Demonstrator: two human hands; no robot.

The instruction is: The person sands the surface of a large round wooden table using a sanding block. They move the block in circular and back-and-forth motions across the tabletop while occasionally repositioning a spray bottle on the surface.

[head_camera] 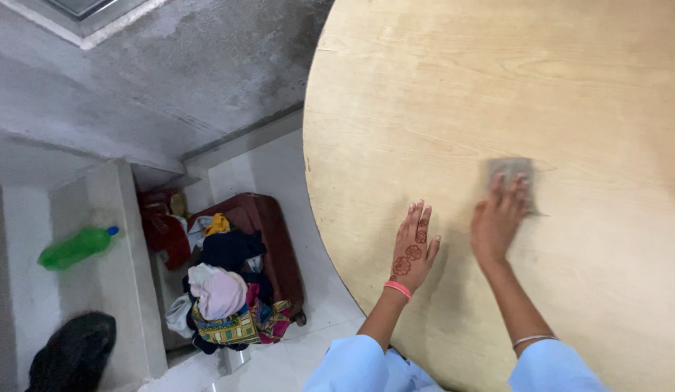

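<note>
We are in a home. We see an open red suitcase (268, 243) full of clothes (225, 294), a green bottle (76, 247) on a ledge, and a big round wooden table (497, 87).

Both arms reached forward in pale blue sleeves. The left hand (413, 249) lay flat, palm down, fingers together, near the tabletop's left edge. The right hand (499, 218) pressed down further in, fingers extended, slightly blurred
</note>
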